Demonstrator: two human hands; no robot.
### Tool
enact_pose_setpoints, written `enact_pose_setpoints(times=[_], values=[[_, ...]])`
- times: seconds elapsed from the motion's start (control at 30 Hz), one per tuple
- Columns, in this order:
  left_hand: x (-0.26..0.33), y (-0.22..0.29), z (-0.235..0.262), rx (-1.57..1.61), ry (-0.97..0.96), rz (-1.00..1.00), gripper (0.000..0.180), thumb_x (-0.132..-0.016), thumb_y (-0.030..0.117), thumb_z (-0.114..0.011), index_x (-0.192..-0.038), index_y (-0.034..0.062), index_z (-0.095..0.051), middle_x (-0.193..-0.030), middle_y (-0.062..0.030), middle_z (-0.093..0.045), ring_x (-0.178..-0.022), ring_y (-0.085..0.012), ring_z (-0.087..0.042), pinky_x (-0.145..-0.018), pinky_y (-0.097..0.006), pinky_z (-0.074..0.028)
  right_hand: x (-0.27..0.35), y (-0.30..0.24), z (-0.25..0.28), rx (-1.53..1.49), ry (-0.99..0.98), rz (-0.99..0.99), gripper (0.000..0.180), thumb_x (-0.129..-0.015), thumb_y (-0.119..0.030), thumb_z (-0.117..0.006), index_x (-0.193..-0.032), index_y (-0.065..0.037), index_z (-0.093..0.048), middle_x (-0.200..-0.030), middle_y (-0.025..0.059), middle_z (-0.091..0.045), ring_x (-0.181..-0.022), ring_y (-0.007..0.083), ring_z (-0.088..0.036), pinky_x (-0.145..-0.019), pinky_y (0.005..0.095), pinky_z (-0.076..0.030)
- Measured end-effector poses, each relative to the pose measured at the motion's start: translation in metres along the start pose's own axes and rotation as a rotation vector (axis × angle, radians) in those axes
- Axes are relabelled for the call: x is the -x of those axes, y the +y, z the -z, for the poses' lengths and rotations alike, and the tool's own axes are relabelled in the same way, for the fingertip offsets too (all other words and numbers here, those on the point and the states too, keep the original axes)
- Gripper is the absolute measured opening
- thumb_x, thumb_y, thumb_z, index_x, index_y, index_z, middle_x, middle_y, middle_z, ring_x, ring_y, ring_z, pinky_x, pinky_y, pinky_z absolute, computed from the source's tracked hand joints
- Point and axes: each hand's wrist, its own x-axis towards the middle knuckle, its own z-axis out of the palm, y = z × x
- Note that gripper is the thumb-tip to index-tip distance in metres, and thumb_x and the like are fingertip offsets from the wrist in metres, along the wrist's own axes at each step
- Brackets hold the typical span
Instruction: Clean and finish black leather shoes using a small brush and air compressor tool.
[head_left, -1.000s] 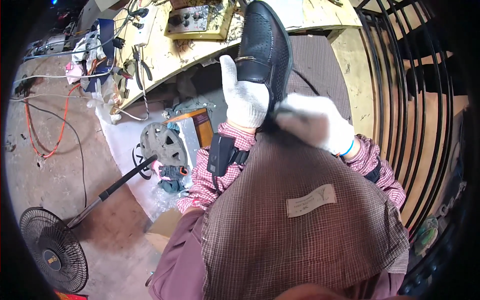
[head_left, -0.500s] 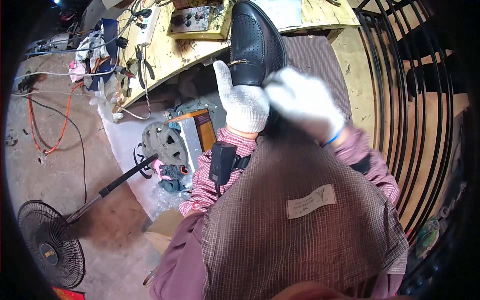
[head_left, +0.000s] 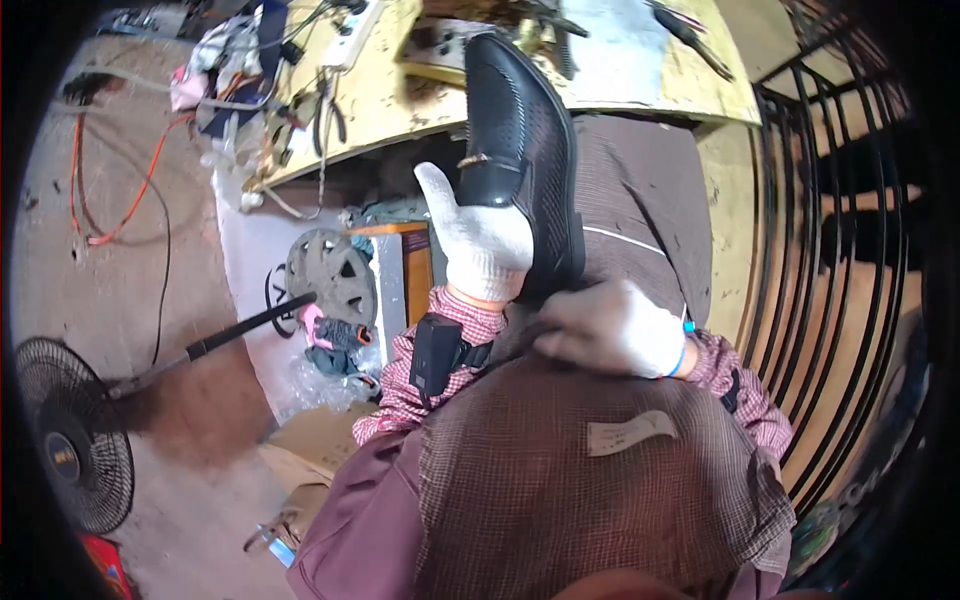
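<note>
Black perforated loafer (head_left: 520, 150) held upright over lap, toe toward yellow surface (head_left: 640, 85). Left hand (head_left: 485, 240) clasps heel end, unchanged. Right hand (head_left: 610, 330), half a second ago beside shoe, now lower, resting on brown cloth (head_left: 600, 480); grasp indeterminate.

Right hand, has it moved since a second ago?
Yes. The right hand has slid down off the black shoe, toward the person's body and away from the yellow workbench.

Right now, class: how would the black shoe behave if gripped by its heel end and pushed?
The black shoe probably stays stiff, since it holds its shape in the left hand. Its glossy upper may be slippery under gloves. Its flat sole suggests it won't roll.
</note>
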Motion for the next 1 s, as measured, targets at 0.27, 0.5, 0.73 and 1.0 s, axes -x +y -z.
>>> enact_pose_setpoints(times=[0.27,0.5,0.73,1.0], values=[[-0.059,0.068,0.000,0.101,-0.087,-0.253,0.092,-0.092,0.071,-0.049,-0.150,0.0008,-0.039,-0.151,-0.0167,-0.046,-0.137,-0.0346,-0.045,-0.118,-0.047,-0.033,-0.006,0.031,0.062,-0.372,0.800,-0.455,0.018,-0.093,-0.011,-0.062,-0.108,-0.002,-0.066,-0.084,0.0109,-0.065,-0.072,0.0186,-0.060,-0.069,0.0312,-0.049],[-0.087,0.087,-0.006,0.077,-0.085,-0.367,0.092,-0.090,0.074,-0.050,-0.149,0.0027,-0.041,-0.148,-0.0151,-0.049,-0.136,-0.0323,-0.046,-0.119,-0.043,-0.033,-0.013,0.048,0.059,-0.161,0.740,-0.446,0.019,-0.093,-0.012,-0.064,-0.108,-0.001,-0.068,-0.089,0.0140,-0.067,-0.080,0.0201,-0.064,-0.070,0.0317,-0.051],[-0.004,0.027,-0.002,-0.031,0.018,-0.083,0.068,-0.102,0.056,-0.046,-0.141,0.0015,-0.048,-0.136,-0.0100,-0.059,-0.123,-0.0216,-0.057,-0.111,-0.035,-0.041,-0.101,0.011,0.087,0.415,0.640,0.362,0.028,-0.081,-0.012,-0.072,-0.109,-0.011,-0.068,-0.095,0.0099,-0.071,-0.080,0.0256,-0.070,-0.072,0.0344,-0.054],[0.005,0.012,-0.004,-0.174,-0.040,0.040,0.072,-0.099,0.062,-0.046,-0.137,0.0015,-0.050,-0.130,-0.0125,-0.060,-0.121,-0.0249,-0.059,-0.109,-0.036,-0.043,-0.055,0.022,0.085,0.467,0.442,0.323,0.016,-0.086,-0.025,-0.071,-0.095,-0.012,-0.068,-0.070,0.0064,-0.066,-0.058,0.0239,-0.065,-0.055,0.0340,-0.053]])
